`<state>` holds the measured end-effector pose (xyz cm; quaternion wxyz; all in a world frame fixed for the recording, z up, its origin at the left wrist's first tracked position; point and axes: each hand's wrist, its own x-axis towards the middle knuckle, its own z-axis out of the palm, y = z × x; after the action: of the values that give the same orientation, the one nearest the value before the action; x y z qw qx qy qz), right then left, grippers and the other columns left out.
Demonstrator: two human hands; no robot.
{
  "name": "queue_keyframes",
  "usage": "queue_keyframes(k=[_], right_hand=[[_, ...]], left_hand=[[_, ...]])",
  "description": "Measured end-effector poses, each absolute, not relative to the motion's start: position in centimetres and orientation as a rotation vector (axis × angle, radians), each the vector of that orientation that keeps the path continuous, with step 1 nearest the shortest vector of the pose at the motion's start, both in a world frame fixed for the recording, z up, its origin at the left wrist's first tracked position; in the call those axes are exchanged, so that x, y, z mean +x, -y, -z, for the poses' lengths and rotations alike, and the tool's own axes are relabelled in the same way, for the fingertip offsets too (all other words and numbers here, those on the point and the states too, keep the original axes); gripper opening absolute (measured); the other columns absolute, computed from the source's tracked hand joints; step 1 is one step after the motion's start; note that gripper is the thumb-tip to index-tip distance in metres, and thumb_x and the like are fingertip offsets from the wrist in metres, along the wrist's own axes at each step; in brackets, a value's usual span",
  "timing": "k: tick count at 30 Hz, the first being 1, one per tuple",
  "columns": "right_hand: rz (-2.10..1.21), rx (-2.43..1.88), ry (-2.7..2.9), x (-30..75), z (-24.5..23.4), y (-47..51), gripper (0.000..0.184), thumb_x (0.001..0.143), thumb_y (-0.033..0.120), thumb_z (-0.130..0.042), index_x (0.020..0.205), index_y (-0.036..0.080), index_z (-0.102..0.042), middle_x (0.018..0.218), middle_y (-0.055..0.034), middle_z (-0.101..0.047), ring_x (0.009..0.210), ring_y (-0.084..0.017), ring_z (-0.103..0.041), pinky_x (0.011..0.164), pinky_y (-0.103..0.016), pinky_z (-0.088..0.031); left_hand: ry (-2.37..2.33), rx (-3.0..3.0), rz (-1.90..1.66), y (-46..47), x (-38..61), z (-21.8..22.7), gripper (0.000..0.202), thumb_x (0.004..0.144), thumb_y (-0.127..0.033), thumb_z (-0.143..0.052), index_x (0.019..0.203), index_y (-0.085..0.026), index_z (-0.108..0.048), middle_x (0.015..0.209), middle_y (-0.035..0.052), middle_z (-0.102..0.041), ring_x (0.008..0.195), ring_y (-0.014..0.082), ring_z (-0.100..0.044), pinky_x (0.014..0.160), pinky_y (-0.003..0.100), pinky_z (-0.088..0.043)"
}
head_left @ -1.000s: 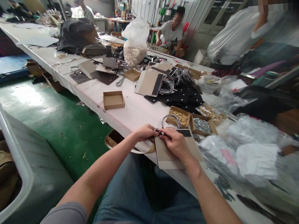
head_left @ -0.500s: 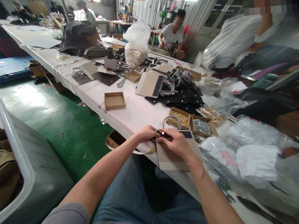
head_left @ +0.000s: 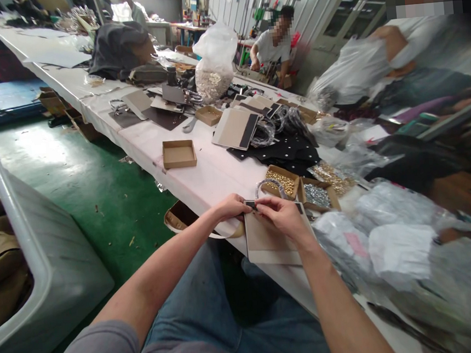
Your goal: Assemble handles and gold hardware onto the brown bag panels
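A beige board panel (head_left: 272, 244) with a black strip along its top rests at the table's near edge, before my body. My left hand (head_left: 232, 207) grips its upper left corner, thumb on the front face. Over the black strip, the thumb and fingers of my right hand (head_left: 282, 213) are pinched together; anything between them is too small to make out. A plastic-wrapped curved handle (head_left: 272, 183) rises just behind the panel's top edge. Beyond it are a cardboard box of gold-coloured fittings (head_left: 279, 182) and another of silver fittings (head_left: 316, 196).
A shallow cardboard box (head_left: 179, 154) sits on the white-covered table (head_left: 218, 172). Farther back lie stacked panels (head_left: 235, 128) with wrapped handles. Clear plastic bags (head_left: 389, 240) crowd the right side. A grey bin (head_left: 58, 269) stands at left. Co-workers are across the table.
My right hand's fingers have drawn from lying over the black strip, where a shiny dark piece showed, into a pinch. My left hand keeps its hold on the corner.
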<state>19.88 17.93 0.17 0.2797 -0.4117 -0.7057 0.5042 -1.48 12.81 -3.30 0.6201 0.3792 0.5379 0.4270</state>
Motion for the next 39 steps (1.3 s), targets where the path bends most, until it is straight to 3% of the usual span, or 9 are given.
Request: queue_keyframes(k=[5, 10, 15, 19, 25, 29, 35, 39], right_hand=[[-1.335, -1.12, 1.962, 19.6, 0.6, -18.6, 0.04, 0.087, 0.054, -0.093, 0.113, 0.024, -0.091, 0.099, -0.01, -0.089, 0.081, -0.03, -0.085, 0.075, -0.043, -0.073], [-1.18, -1.104, 2.103, 19.2, 0.2, -19.0, 0.035, 0.092, 0.053, -0.087, 0.114, 0.025, -0.091, 0.104, -0.0088, -0.09, 0.086, -0.03, -0.085, 0.079, -0.043, -0.071], [-0.95, -1.074, 2.256, 19.0, -0.8, -18.7, 0.024, 0.096, 0.046, -0.082, 0.109, 0.028, -0.092, 0.11, -0.0074, -0.09, 0.102, -0.032, -0.084, 0.095, -0.046, -0.066], [-0.812, -0.972, 2.311, 18.9, -0.5, -18.8, 0.023, 0.099, 0.046, -0.079, 0.105, 0.029, -0.091, 0.109, -0.008, -0.088, 0.102, -0.031, -0.081, 0.094, -0.045, -0.063], [-0.713, -0.953, 2.318, 18.9, 0.2, -18.6, 0.03, 0.103, 0.049, -0.075, 0.121, 0.028, -0.086, 0.106, -0.0083, -0.083, 0.088, -0.028, -0.074, 0.086, -0.045, -0.062], [-0.662, -0.877, 2.34, 19.0, 0.0, -17.8, 0.024, 0.109, 0.044, -0.068, 0.107, 0.029, -0.086, 0.106, -0.0094, -0.081, 0.099, -0.031, -0.075, 0.095, -0.047, -0.06], [-0.685, -0.814, 2.409, 19.9, -0.1, -17.4, 0.026, 0.111, 0.036, -0.064, 0.122, 0.031, -0.087, 0.118, -0.0088, -0.08, 0.112, -0.031, -0.075, 0.102, -0.048, -0.06], [-0.759, -0.861, 2.373, 20.1, 0.0, -17.9, 0.022, 0.105, 0.033, -0.071, 0.119, 0.031, -0.088, 0.117, -0.0076, -0.081, 0.11, -0.03, -0.076, 0.101, -0.047, -0.06]], left_hand=[[-1.231, 0.891, -0.976, -12.9, -1.6, 3.6, 0.018, 0.08, -0.017, -0.085, 0.073, -0.016, -0.068, 0.065, -0.0017, -0.066, 0.057, 0.0124, -0.063, 0.055, 0.022, -0.055], [-1.229, 0.898, -0.976, -13.1, -1.6, 4.0, 0.017, 0.081, -0.018, -0.085, 0.074, -0.016, -0.07, 0.065, -0.0018, -0.067, 0.058, 0.0118, -0.063, 0.057, 0.022, -0.055], [-1.23, 0.881, -0.982, -13.0, -1.6, 4.0, 0.02, 0.08, -0.017, -0.086, 0.074, -0.016, -0.068, 0.065, -0.0018, -0.067, 0.058, 0.0124, -0.064, 0.057, 0.023, -0.056], [-1.231, 0.864, -0.988, -12.9, -1.5, 3.9, 0.02, 0.08, -0.014, -0.084, 0.073, -0.017, -0.065, 0.064, -0.002, -0.066, 0.057, 0.0124, -0.064, 0.055, 0.022, -0.054], [-1.188, 0.842, -0.973, -12.8, -1.7, 3.5, 0.02, 0.079, -0.014, -0.086, 0.075, -0.016, -0.067, 0.067, -0.0017, -0.067, 0.06, 0.0126, -0.065, 0.059, 0.023, -0.057], [-1.172, 0.836, -0.947, -12.6, -2.2, 2.7, 0.024, 0.078, -0.015, -0.086, 0.07, -0.017, -0.064, 0.064, -0.0024, -0.065, 0.058, 0.0123, -0.063, 0.059, 0.023, -0.057], [-1.175, 0.821, -0.925, -12.3, -2.1, 1.9, 0.018, 0.079, -0.014, -0.082, 0.07, -0.017, -0.066, 0.062, -0.0018, -0.064, 0.055, 0.0123, -0.061, 0.056, 0.023, -0.056], [-1.187, 0.807, -0.934, -12.3, -1.7, 1.9, 0.013, 0.077, -0.014, -0.082, 0.074, -0.016, -0.07, 0.064, 0.0001, -0.066, 0.057, 0.0135, -0.063, 0.057, 0.024, -0.056]])
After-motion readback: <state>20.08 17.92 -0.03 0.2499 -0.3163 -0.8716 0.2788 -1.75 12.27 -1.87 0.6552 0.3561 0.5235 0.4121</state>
